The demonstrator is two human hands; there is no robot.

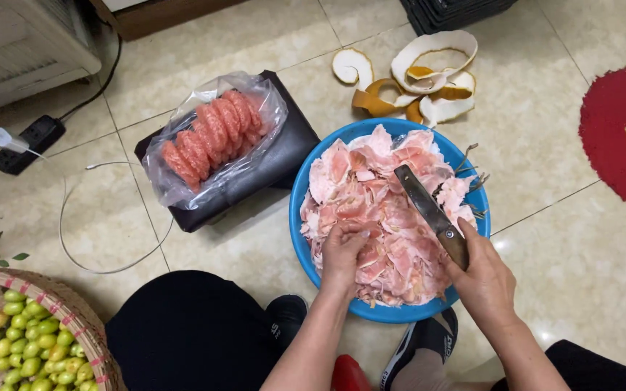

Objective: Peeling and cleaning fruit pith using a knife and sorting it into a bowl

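**Hands over a basin of pink pomelo scraps**

At the near left sits a woven basket with a red-striped rim [74,311], filled with small, smooth green fruits [27,347]. Farther off, a black power strip [27,143] lies on the glossy cream floor tiles [566,261], a thin white cord [81,246] looping near it. Toward the middle, a crinkled clear plastic bag [182,181] rests on a black boxy stand [284,156] and holds peeled, grainy pink pomelo segments [211,134] packed side by side.

The round blue plastic basin [300,242] is heaped with ragged, papery pink and white pomelo membranes [382,217]. The left hand [343,250] reaches in palm down, fingers curled into the heap; whether it actually grips a piece is hard to tell. The right hand [483,279] is closed around the wooden handle of a dark-bladed knife [429,210], its blade slanting far-left over the scraps.

Beyond the basin lie curled pomelo rinds, white inside and yellow outside [418,76]. A red mat [624,134] lies at the far right.
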